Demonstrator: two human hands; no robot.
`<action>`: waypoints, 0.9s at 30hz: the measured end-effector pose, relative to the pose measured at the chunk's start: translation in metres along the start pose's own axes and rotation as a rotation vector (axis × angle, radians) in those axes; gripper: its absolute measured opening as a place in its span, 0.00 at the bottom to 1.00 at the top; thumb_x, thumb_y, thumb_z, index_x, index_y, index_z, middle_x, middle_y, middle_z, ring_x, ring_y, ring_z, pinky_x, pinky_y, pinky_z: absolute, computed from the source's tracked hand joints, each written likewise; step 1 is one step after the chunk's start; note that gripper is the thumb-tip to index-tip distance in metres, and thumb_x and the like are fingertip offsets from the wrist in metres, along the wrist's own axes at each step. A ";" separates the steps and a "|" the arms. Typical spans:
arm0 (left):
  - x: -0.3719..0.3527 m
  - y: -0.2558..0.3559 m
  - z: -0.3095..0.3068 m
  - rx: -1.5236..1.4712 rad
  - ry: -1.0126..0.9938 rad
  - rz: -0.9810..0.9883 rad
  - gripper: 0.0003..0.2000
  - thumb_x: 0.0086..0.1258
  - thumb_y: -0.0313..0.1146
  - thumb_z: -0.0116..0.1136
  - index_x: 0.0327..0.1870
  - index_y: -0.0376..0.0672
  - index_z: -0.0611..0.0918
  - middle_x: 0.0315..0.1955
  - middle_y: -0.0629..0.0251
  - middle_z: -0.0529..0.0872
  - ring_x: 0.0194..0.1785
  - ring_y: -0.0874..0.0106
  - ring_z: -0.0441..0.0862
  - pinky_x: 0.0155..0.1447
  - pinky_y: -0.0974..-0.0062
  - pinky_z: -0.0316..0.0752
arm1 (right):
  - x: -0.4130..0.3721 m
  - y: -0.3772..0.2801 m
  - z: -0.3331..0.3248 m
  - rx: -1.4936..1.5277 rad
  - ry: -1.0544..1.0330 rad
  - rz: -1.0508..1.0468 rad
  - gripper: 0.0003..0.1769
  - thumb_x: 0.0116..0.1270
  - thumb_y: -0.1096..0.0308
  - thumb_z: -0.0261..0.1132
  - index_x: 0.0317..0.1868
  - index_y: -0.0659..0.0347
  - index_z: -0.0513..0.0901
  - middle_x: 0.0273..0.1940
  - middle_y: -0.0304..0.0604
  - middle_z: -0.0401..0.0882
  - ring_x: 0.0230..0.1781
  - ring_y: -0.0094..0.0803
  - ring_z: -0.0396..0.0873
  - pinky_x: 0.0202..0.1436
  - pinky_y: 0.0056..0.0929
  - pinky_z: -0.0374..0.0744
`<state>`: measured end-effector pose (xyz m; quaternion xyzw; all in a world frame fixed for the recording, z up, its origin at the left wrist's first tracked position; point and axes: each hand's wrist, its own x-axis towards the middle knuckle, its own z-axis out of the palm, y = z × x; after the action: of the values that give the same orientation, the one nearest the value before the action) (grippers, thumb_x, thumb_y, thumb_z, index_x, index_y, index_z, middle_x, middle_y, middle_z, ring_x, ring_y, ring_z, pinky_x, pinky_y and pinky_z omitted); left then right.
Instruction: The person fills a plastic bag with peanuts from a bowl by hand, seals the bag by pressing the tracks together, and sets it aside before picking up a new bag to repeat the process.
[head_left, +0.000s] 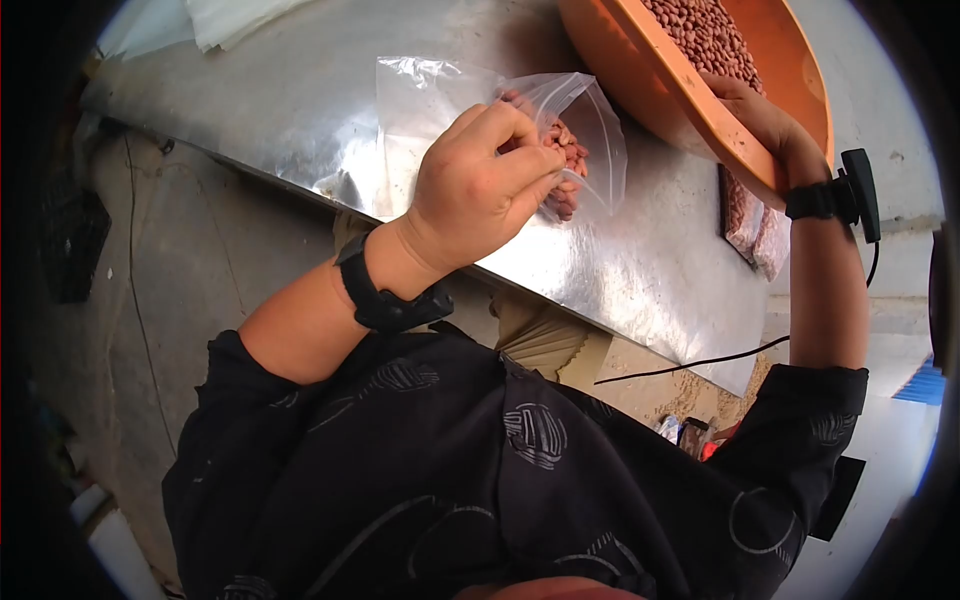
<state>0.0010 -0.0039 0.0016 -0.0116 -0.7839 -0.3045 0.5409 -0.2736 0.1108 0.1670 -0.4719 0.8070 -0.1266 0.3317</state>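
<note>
Broad metal desk (290, 110), silvery and scuffed, with bright glare toward the near edge. Loose whitish sheeting (235, 18) at its upper left. Grey floor (185, 290) at left, with a thin dark cable (134, 250) across it and a dark, crate-like object (80, 245) near the view's edge. Close to the desk's near right corner, brown crumbs (650, 403) on the ground, small red item (710, 450) nearby. Blue patch (922, 384) at far right, too unclear to name.

Bright light falls around two o'clock, while the floor (205, 310) at nine o'clock lies dim and grey. White glare streaks the metal desk (650, 270) around ten and four o'clock, with glints on the clear bag (606, 130) near twelve. Fisheye distortion bends edges; black vignetting surrounds a soft rim.
</note>
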 end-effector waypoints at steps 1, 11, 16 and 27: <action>0.000 0.000 0.000 -0.009 0.003 0.002 0.08 0.51 0.22 0.68 0.33 0.40 0.86 0.29 0.66 0.75 0.32 0.71 0.74 0.34 0.75 0.70 | 0.001 0.000 0.001 -0.023 0.019 -0.033 0.16 0.68 0.69 0.59 0.55 0.63 0.80 0.45 0.32 0.82 0.45 0.19 0.77 0.51 0.19 0.75; -0.003 -0.003 0.005 -0.024 0.008 0.008 0.08 0.50 0.22 0.68 0.33 0.40 0.85 0.29 0.66 0.75 0.32 0.70 0.74 0.35 0.75 0.70 | 0.006 0.015 -0.008 -0.699 0.624 -0.206 0.12 0.63 0.67 0.63 0.47 0.60 0.82 0.34 0.48 0.83 0.33 0.32 0.82 0.40 0.27 0.78; -0.001 0.000 0.001 -0.017 0.013 0.018 0.08 0.50 0.22 0.68 0.32 0.40 0.85 0.29 0.66 0.76 0.32 0.69 0.74 0.35 0.74 0.70 | -0.029 -0.032 -0.004 -0.128 0.663 -0.346 0.12 0.69 0.69 0.61 0.50 0.62 0.81 0.31 0.32 0.79 0.26 0.13 0.71 0.28 0.16 0.70; -0.001 0.000 0.002 -0.010 0.054 0.033 0.08 0.49 0.22 0.68 0.31 0.41 0.85 0.28 0.65 0.75 0.32 0.67 0.74 0.35 0.73 0.71 | 0.009 -0.076 0.130 -0.195 0.218 -0.328 0.10 0.61 0.70 0.64 0.41 0.65 0.82 0.30 0.49 0.83 0.26 0.34 0.82 0.34 0.28 0.79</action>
<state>-0.0001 -0.0030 0.0000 -0.0190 -0.7671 -0.2999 0.5668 -0.1404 0.0772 0.1055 -0.6103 0.7588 -0.1505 0.1703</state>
